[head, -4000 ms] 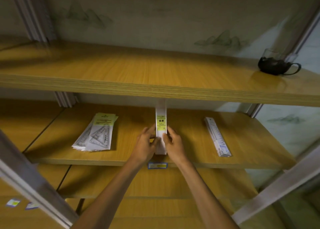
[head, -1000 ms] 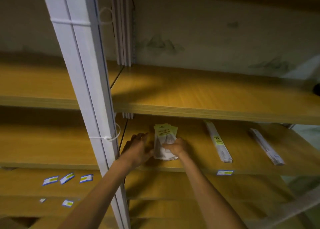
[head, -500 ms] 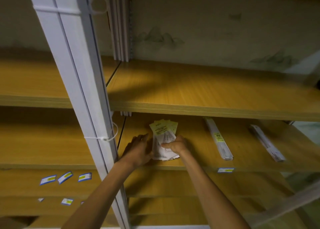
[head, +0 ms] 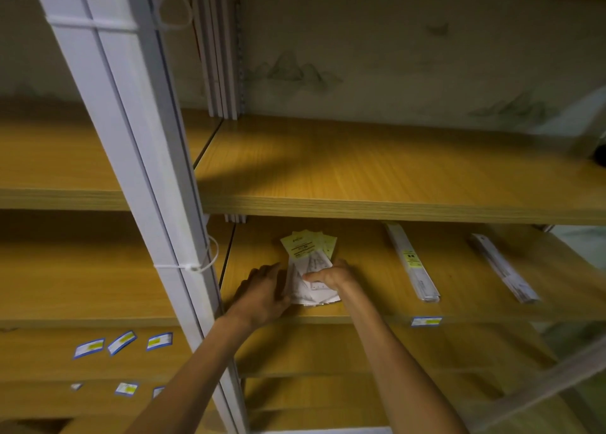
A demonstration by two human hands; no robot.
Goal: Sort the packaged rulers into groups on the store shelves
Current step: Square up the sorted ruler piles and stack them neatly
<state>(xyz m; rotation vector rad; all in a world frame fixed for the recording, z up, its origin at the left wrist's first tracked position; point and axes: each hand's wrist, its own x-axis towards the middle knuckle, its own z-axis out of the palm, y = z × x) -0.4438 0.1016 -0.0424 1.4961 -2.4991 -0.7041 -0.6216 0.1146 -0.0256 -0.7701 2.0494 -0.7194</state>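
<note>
Left arm: bare from the bottom of the picture up to the wrist, with no sleeve on it.
Right arm: bare too, long and thin, with no sleeve on it.
Left hand [head: 262,294]: bare, no glove. The back of the hand shows.
Right hand [head: 329,274]: bare, no glove. The knuckles and the thumb side show.
Wrists: nothing is worn on them, no watch and no band.
Fingers: no rings can be seen. The nails are too small and blurry to tell about.
Clothes: none can be seen in this view.
</note>
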